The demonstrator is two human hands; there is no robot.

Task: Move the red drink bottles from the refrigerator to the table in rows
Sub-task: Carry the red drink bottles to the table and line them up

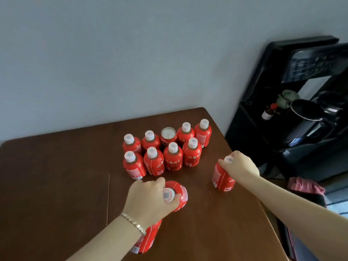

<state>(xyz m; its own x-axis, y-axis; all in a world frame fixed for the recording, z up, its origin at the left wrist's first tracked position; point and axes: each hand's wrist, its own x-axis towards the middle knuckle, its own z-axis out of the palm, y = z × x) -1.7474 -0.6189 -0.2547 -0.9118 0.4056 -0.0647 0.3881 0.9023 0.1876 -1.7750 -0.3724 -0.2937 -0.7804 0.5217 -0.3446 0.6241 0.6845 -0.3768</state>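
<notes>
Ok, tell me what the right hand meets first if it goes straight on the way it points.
Likely the front row's right-end bottle: the right hand, gripping its own bottle by the top, points toward it across bare table. Depth is unclear, so it could slip just past.

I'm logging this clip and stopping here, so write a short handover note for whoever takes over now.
Left hand grips a bottle by its top, at the table's near side.
Right hand grips a second bottle by its top, right of the front row.
Done: front row of four bottles, back row of four bottles plus a can.
Left: set both held bottles into rows; refrigerator not in view.
</notes>
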